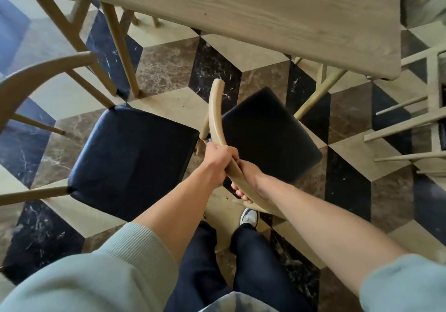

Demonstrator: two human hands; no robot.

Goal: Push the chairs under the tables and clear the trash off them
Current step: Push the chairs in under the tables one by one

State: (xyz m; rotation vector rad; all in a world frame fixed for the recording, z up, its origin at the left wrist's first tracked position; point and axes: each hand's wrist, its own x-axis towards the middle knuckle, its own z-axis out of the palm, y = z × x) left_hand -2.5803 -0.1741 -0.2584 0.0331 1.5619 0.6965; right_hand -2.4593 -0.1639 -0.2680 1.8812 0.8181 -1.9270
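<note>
Both hands on one chair. Left hand (220, 157) in a closed grip around the curved wooden backrest (218, 128) of the near-centre chair; right hand (246, 178) closed on the same rail just nearer, fingers (239, 192) wrapped underneath. Chair's dark cushioned seat (270, 133) sits right of the rail, angled, not yet under the worktop (265, 14); only its far corner is close to the worktop's near edge. Second chair (130, 159), same dark seat, stands to the left, well out on the cube-patterned marble floor (169, 67). Pale object on the worktop's far edge, too cropped to identify. Light-green sleeves pushed up, dark trousers, one sneaker (249, 217) below the rail.
</note>
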